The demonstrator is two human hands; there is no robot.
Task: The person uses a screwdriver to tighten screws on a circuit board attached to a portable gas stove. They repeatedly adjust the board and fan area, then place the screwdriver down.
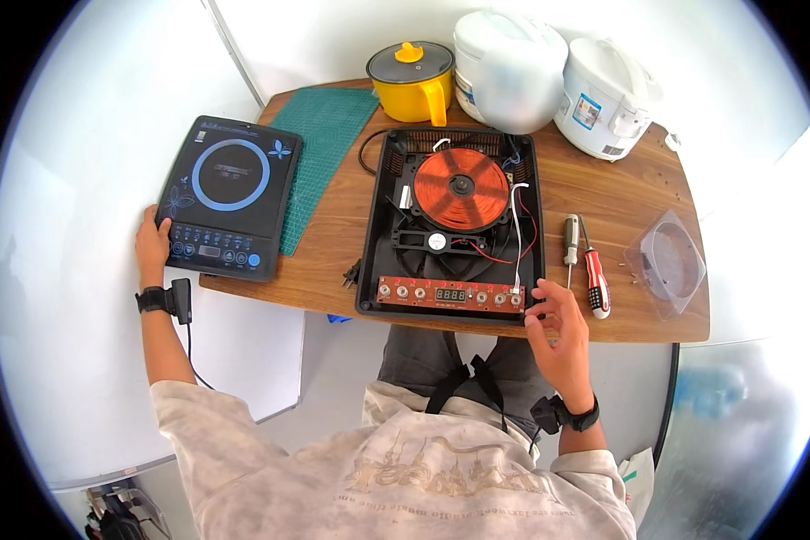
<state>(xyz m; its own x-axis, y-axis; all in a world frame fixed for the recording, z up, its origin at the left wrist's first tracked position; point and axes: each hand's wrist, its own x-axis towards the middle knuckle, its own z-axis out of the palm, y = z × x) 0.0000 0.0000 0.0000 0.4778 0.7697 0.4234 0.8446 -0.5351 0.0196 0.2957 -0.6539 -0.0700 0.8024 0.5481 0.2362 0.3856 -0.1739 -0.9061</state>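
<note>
My left hand [153, 243] grips the left edge of a black induction cooker top panel [225, 236], which has a blue ring and a row of button marks. The panel lies tilted at the table's left, partly over a green mat. In the middle sits the cooker's opened black base [538, 243]. Inside it are a round copper coil [486, 191], a fan [409, 264] and a red-brown control board [463, 295] along the front. Fingers parted and slightly curled, my right hand [560, 328] is at the base's front right corner; whether it touches is hard to tell.
Right of the base lie a grey-handled screwdriver [571, 236] and a red-and-white-handled one [597, 286]. A clear plastic container [670, 265] has small screws beside it. Behind stand a yellow pot [409, 94] and two white rice cookers [504, 63]. The green cutting mat [333, 121] is at left.
</note>
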